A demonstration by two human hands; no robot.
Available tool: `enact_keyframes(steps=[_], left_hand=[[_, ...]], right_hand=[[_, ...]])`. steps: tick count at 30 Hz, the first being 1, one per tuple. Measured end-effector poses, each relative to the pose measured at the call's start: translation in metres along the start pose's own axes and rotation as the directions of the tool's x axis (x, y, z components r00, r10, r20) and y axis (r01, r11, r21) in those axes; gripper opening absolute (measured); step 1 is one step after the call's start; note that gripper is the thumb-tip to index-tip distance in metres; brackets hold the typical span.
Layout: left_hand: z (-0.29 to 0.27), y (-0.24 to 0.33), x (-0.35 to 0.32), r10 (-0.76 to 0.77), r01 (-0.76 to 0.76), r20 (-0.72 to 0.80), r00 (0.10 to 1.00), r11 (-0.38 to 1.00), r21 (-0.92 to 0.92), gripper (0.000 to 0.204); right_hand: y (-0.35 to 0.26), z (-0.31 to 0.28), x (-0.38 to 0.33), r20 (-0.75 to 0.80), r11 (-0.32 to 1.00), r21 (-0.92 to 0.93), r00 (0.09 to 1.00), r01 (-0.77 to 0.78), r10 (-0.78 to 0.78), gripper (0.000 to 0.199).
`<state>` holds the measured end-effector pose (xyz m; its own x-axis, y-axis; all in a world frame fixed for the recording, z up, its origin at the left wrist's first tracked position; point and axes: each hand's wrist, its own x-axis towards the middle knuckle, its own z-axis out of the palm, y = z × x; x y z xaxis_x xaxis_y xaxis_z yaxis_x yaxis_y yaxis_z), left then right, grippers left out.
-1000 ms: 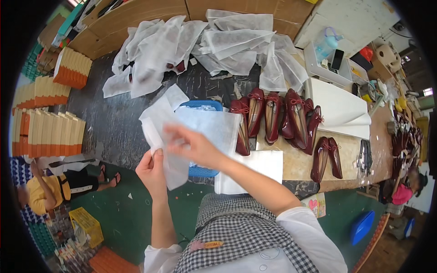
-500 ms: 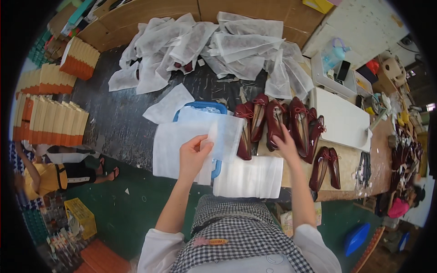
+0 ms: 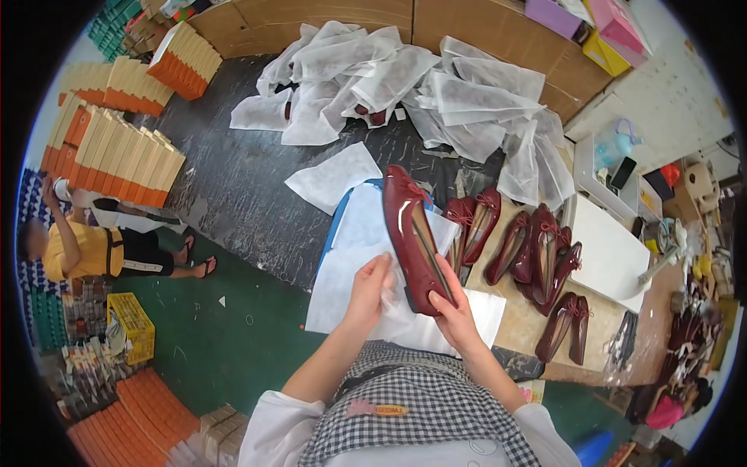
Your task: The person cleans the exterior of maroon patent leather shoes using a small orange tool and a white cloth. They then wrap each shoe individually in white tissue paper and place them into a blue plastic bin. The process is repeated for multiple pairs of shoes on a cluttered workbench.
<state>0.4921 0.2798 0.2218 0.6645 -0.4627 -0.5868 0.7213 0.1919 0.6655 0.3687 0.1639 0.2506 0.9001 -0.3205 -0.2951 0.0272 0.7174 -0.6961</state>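
Observation:
A glossy burgundy flat shoe (image 3: 403,222) with a thin bow stands toe away from me, its heel in my right hand (image 3: 455,313). My left hand (image 3: 369,289), just left of the heel, pinches a thin white bag (image 3: 398,305) that bunches below the fingers. More white bags (image 3: 342,268) are spread beneath both hands, partly over a blue basket (image 3: 336,226). To the right, several matching burgundy shoes (image 3: 537,253) rest on the tan tabletop, and one pair (image 3: 566,327) lies apart at the near right.
White-wrapped bundles (image 3: 346,66) are heaped at the back of the black table (image 3: 233,179). Orange and cream boxes (image 3: 128,156) are stacked at left, near a person in yellow (image 3: 70,249). A white board (image 3: 603,249) and an organiser bin (image 3: 599,175) occupy the right.
My right hand has lifted a burgundy shoe from the row and brought it left over the bags. My left hand still pinches a bag. The whole view has shifted.

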Motion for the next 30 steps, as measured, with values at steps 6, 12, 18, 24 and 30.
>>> enact_keyframes(steps=[6, 12, 18, 24, 30], left_hand=[[-0.025, 0.037, 0.028, 0.235, -0.215, -0.117, 0.965, 0.963, 0.162, 0.024], [-0.039, 0.072, 0.055, 0.497, -0.372, -0.089, 0.863, 0.746, 0.552, 0.020], [-0.008, 0.034, 0.002, 0.565, -0.845, 0.723, 0.398, -0.080, 0.528, 0.006], [-0.023, 0.076, 0.078, 0.741, -0.671, 0.524, 0.421, -0.135, 0.729, 0.033], [-0.076, 0.076, 0.216, 0.738, -0.166, 0.429, 0.522, -0.405, 0.899, 0.039]], right_hand=[[-0.017, -0.014, 0.005, 0.157, 0.506, -0.834, 0.973, 0.221, -0.167, 0.055], [-0.066, 0.005, -0.013, 0.322, 0.151, -0.942, 0.935, 0.300, 0.146, 0.051], [0.009, -0.011, 0.034, -0.103, 0.777, -0.518, 0.928, -0.357, 0.358, 0.054], [-0.008, 0.047, 0.227, 0.098, 0.792, -0.558, 0.967, 0.249, -0.235, 0.068], [-0.023, 0.052, 0.242, 0.226, 0.771, -0.615, 0.974, 0.167, -0.030, 0.043]])
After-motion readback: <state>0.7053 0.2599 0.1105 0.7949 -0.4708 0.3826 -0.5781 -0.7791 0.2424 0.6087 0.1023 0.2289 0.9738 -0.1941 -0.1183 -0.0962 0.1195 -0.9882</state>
